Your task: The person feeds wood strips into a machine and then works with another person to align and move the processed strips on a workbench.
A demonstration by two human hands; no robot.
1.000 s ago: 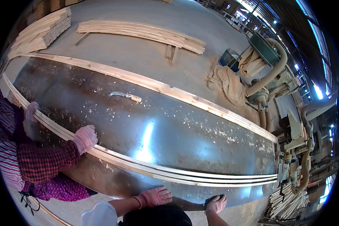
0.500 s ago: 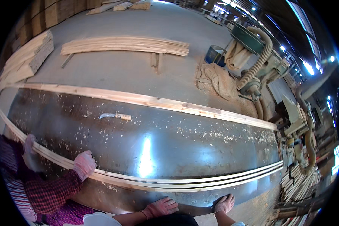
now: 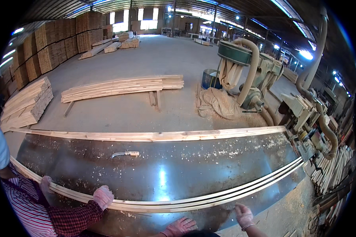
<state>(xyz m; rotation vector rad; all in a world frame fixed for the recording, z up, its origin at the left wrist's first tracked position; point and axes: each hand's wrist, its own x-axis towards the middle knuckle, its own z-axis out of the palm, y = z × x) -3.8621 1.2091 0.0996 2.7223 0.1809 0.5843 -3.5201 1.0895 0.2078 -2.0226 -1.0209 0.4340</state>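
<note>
My left hand [image 3: 180, 226], in a pinkish work glove, lies with its fingers stretched out on the dark metal tabletop [image 3: 146, 181], near its front edge. My right hand [image 3: 244, 216], also gloved, is farther right by the same edge, its fingers apart and nothing in it; whether it touches the metal I cannot tell. Just beyond both hands run several long thin wooden strips [image 3: 209, 200], side by side with narrow gaps. At the left, a co-worker's gloved hand [image 3: 103, 196] grips these strips, and the other hand [image 3: 46, 184] rests at their left part.
A curved-blade knife [image 3: 125, 154] with a wooden handle lies mid-table among wood chips. Long boards [image 3: 158, 136] line the table's far edge. A machine with a hose [image 3: 304, 122] stands at the right end. Beyond are stacked planks [image 3: 122, 87] and a green dust collector [image 3: 234, 53].
My view has tilted upward, showing more of the hall. My right hand has shifted from lying at the table edge to a raised-finger pose. The co-worker still holds the strips.
</note>
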